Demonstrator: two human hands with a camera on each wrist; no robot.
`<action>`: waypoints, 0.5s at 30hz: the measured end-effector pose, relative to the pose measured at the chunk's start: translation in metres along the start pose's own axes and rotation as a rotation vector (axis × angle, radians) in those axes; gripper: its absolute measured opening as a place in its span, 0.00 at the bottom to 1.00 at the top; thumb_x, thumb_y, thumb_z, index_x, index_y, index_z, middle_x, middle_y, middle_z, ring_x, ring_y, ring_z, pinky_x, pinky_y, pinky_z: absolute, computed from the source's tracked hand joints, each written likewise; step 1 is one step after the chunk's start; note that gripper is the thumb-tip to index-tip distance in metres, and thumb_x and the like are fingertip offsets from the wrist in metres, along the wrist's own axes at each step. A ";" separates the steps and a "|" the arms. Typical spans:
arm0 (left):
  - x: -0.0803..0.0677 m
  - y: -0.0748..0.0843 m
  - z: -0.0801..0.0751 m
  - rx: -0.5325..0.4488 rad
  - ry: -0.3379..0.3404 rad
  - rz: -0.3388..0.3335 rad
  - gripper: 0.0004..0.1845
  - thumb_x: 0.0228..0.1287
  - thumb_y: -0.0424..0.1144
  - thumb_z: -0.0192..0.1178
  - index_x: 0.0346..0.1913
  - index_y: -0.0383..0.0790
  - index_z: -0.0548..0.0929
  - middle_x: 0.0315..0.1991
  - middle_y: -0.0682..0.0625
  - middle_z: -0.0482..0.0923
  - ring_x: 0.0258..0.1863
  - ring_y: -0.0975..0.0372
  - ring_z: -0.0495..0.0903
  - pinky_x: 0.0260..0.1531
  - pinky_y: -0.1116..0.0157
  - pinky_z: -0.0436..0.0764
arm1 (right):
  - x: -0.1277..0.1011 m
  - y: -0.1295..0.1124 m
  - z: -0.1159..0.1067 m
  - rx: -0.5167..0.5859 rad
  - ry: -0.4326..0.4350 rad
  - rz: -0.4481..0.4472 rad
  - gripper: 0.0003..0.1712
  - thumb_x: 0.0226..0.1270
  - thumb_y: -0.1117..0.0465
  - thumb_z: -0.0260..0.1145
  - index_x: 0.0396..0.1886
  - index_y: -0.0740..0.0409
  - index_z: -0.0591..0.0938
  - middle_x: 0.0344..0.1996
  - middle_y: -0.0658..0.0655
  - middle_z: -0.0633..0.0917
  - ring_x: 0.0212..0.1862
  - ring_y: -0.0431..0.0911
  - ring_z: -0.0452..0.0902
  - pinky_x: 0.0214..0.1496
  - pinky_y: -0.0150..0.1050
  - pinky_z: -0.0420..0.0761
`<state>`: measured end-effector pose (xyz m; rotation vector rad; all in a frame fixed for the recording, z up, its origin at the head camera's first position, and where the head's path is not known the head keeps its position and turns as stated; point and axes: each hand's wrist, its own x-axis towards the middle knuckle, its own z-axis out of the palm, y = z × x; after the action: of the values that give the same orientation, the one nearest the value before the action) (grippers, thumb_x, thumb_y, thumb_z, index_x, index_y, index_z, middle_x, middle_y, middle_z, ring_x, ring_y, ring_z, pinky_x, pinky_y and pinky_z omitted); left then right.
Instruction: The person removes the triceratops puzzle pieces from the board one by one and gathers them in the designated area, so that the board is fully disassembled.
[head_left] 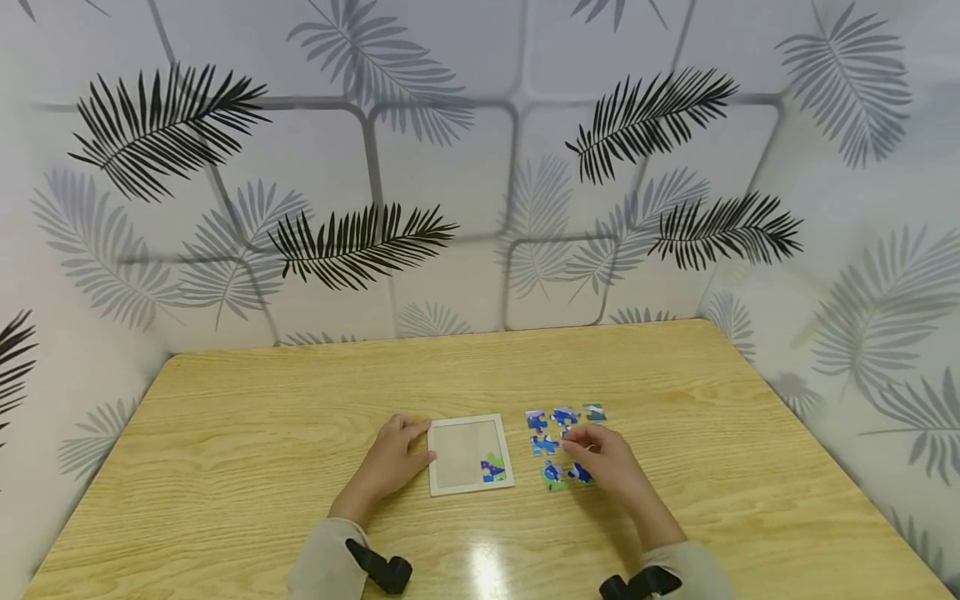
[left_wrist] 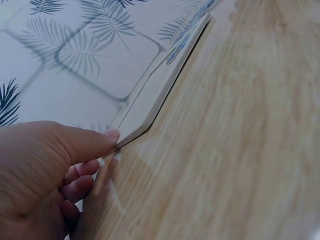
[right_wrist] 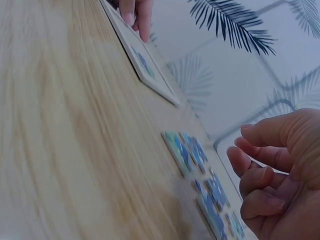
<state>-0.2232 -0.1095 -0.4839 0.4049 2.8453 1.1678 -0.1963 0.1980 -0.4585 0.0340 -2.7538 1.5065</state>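
Observation:
My left hand (head_left: 393,460) holds the left side of a square white-rimmed puzzle tray (head_left: 442,491), which lies on the table. In the left wrist view, the thumb (left_wrist: 100,144) presses on the corner of the rim and the other fingers curl beside it. Joined jigsaw pieces (head_left: 492,469), blue-purple and green, sit in the tray's lower right corner. My right hand (head_left: 606,458) is over a group of loose jigsaw pieces (head_left: 545,445) right of the tray. Its fingers are loosely bent, thumb near the index finger, and nothing shows between them in the right wrist view.
The wood-grain table (head_left: 300,400) reaches back to a pale wall covering (head_left: 465,275) printed with leaves. Loose pieces lie in rough rows, with a green-and-white piece (head_left: 595,412) at the far right. Black straps (head_left: 378,567) sit around both wrists.

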 end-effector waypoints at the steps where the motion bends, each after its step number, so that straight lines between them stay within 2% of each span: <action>1: 0.000 0.000 0.000 0.000 0.000 0.000 0.27 0.56 0.38 0.62 0.59 0.34 0.71 0.45 0.46 0.67 0.47 0.54 0.65 0.49 0.54 0.67 | 0.001 -0.003 0.003 0.006 -0.010 -0.013 0.06 0.60 0.63 0.62 0.35 0.61 0.80 0.29 0.53 0.80 0.32 0.43 0.72 0.34 0.34 0.72; 6: 0.000 -0.001 0.001 0.009 0.000 0.003 0.27 0.56 0.39 0.62 0.59 0.34 0.71 0.46 0.46 0.67 0.48 0.54 0.65 0.49 0.54 0.67 | 0.004 -0.015 0.020 0.031 -0.081 -0.069 0.07 0.59 0.65 0.62 0.37 0.63 0.80 0.30 0.53 0.79 0.33 0.43 0.71 0.36 0.34 0.71; 9: 0.000 -0.001 0.001 0.010 0.002 0.005 0.27 0.56 0.39 0.62 0.59 0.34 0.71 0.46 0.46 0.67 0.48 0.54 0.65 0.49 0.54 0.67 | 0.005 -0.021 0.031 0.003 -0.114 -0.090 0.08 0.58 0.65 0.63 0.38 0.62 0.79 0.29 0.51 0.77 0.32 0.43 0.70 0.34 0.34 0.71; 15: 0.001 -0.002 0.001 0.011 0.004 0.019 0.27 0.56 0.38 0.62 0.59 0.33 0.71 0.45 0.46 0.67 0.47 0.54 0.65 0.49 0.54 0.67 | 0.006 -0.028 0.053 -0.060 -0.190 -0.143 0.12 0.56 0.65 0.64 0.41 0.62 0.77 0.26 0.50 0.75 0.26 0.41 0.68 0.23 0.31 0.67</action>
<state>-0.2243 -0.1099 -0.4854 0.4311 2.8592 1.1577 -0.2015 0.1380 -0.4631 0.3850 -2.8645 1.4549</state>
